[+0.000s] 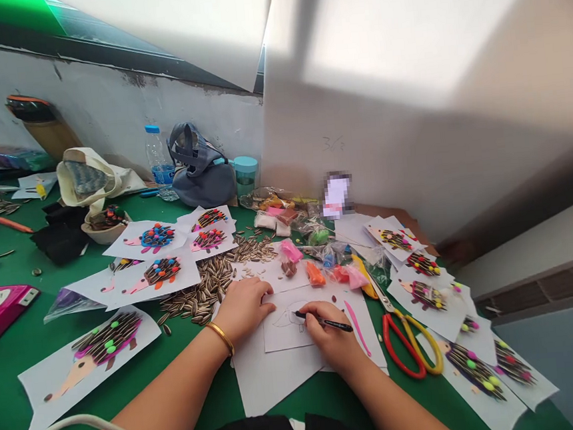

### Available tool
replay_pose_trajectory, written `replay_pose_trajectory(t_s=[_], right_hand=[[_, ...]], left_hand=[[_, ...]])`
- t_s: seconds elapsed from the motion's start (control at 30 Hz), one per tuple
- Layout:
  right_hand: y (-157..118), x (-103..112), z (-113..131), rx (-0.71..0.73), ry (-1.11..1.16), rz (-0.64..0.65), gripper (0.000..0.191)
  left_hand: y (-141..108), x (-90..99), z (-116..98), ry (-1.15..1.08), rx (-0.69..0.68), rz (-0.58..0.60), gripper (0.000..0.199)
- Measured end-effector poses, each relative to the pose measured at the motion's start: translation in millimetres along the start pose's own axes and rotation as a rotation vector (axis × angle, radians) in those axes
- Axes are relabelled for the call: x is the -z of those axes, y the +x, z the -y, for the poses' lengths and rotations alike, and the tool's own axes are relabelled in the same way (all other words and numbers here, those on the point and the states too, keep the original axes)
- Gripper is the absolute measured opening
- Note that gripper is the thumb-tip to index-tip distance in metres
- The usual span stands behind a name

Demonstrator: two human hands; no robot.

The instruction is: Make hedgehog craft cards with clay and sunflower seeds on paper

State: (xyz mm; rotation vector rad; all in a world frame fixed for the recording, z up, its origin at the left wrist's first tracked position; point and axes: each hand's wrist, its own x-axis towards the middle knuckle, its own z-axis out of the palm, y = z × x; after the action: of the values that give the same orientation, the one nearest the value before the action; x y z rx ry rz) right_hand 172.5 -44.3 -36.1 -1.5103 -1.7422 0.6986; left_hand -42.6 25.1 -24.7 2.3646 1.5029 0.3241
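Green surface (14,312) covered in craft materials, white wall behind it. Along the back: plastic water bottle (158,156), grey bag (200,172), teal-lidded cup (246,175). Finished hedgehog collages on white paper lie to both sides, with sunflower-seed spines and colored clay dots; the biggest hedgehog collage (91,359) is front left. Loose pile of sunflower seeds (198,293) just left of the work area, bags of modeling clay (316,272) just above it, red-and-yellow scissors (411,344) to the right, handles toward the person. Between the forearms, white paper sheet (289,325) with a faint hedgehog outline, lying on other paper. Left hand (242,309) pressed flat on the sheet's upper left, fingers slightly spread, gold bangle (221,338) at the wrist. Right hand (330,338) pinches black pen (326,322) between thumb and fingers, tip on the outline. Pen's long axis runs roughly left-right, tip pointing left toward the left hand, back end sticking out right. Right hand is nearer the outline; hands apart. Pink paper strip (357,328) just right of the right hand.
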Motion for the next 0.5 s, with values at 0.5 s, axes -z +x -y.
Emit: replay_pose_trajectory(t_s=[0.5], right_hand=[[-0.2, 1.5, -2.1, 0.069, 0.053, 0.0, 0.021]], left_hand=[[-1.6, 0.5, -3.1, 0.018, 0.005, -0.034, 0.022]])
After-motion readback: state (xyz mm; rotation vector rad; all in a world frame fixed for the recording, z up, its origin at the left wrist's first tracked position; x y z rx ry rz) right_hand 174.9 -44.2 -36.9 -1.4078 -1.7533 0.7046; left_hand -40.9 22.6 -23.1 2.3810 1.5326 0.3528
